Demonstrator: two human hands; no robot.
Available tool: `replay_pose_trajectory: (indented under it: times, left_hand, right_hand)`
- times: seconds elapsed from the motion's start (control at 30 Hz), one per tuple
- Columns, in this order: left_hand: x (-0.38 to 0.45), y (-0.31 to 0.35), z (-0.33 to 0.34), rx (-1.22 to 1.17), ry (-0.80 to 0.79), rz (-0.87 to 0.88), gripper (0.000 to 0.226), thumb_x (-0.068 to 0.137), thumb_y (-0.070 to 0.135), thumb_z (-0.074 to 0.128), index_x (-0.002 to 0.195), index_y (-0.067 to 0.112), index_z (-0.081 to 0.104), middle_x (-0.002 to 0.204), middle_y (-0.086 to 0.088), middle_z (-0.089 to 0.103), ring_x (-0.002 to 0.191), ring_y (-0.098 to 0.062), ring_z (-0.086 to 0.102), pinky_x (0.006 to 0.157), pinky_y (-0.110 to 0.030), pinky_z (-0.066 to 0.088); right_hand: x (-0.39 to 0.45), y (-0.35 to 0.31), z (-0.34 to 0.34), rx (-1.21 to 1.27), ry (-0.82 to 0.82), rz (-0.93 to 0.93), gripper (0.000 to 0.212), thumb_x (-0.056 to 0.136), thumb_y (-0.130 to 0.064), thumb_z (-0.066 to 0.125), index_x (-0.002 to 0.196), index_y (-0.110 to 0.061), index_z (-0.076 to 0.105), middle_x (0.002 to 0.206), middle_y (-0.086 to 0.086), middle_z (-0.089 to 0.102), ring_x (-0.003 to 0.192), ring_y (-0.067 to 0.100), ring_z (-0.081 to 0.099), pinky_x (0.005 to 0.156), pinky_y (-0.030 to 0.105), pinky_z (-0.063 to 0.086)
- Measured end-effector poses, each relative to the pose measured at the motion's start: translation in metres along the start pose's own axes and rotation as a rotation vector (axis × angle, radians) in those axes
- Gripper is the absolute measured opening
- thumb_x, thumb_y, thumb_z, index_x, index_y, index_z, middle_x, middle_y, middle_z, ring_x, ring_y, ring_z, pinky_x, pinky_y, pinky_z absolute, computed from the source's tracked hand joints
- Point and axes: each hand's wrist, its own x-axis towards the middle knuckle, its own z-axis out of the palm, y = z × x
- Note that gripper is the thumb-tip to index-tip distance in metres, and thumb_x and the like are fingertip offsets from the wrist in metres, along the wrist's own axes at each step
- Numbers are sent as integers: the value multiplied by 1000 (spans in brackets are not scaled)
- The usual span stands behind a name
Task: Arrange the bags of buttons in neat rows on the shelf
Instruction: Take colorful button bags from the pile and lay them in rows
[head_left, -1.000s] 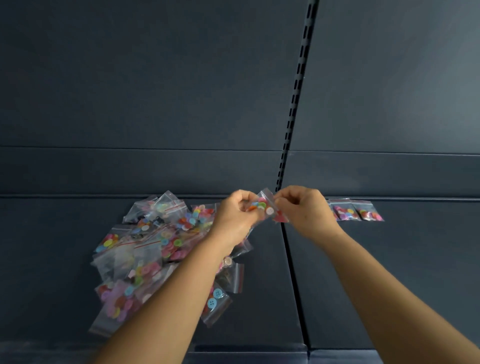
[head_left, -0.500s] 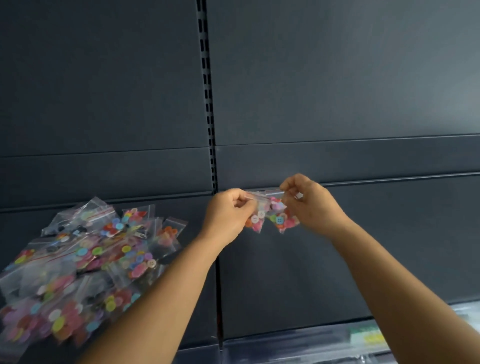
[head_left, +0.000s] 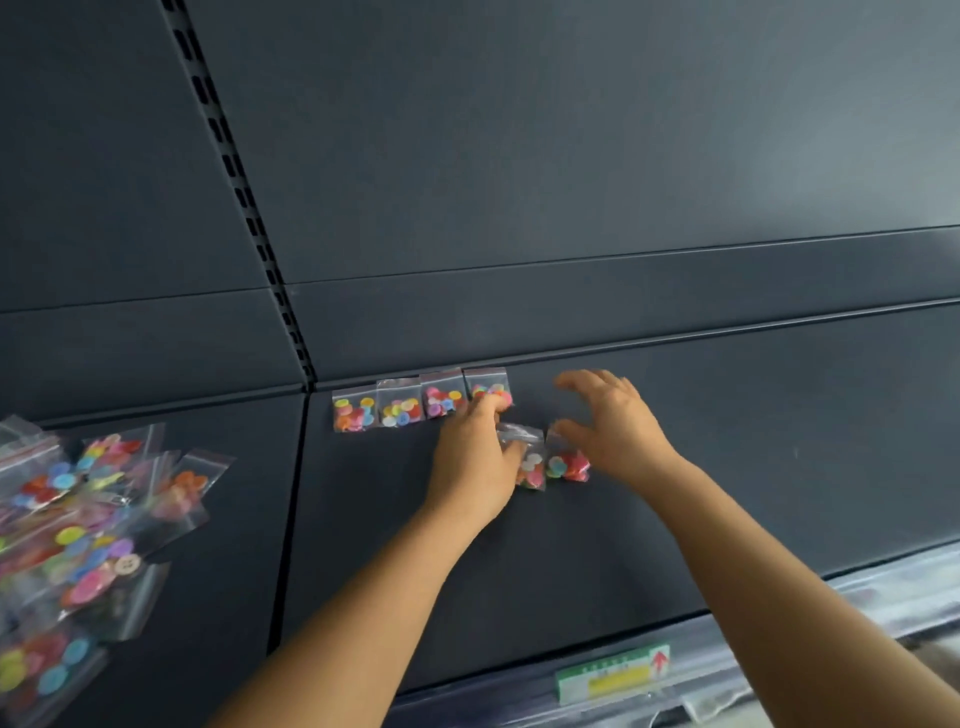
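Two loose bags (head_left: 550, 462) lie just under both hands, the left hand (head_left: 475, 457) resting on one, the right hand (head_left: 613, 423) spread empty; slide each flush beside the back row (head_left: 421, 399).

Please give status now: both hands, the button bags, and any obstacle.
Left hand touches fourth bag in back row. Right hand open, hovering over two loose bags. Unsorted pile waits at left. No obstacle seen.

bag pile (head_left: 78, 525) left of bag row (head_left: 421, 399)
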Motion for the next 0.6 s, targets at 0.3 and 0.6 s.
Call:
replay_pose_trajectory:
  times: [0.3, 0.6]
  left_hand:
    - [-9, -15, 8, 260, -84, 243, 29, 96, 23, 49, 121, 16, 64, 113, 5, 53, 111, -13, 42, 89, -29, 43]
    - [-7, -8, 21, 263, -105, 299, 35, 96, 31, 50, 126, 16, 60, 115, 5, 53, 110, -13, 41, 91, -30, 43]
  right_hand:
    - [-13, 10, 10, -88, -127, -50, 26, 88, -24, 57, 113, -24, 64, 112, 3, 52, 109, 23, 50, 79, 26, 39]
    - [-14, 26, -3, -50, -113, -60, 22, 85, -28, 63, 107, -27, 66, 101, 0, 51, 98, 20, 53, 83, 32, 47]
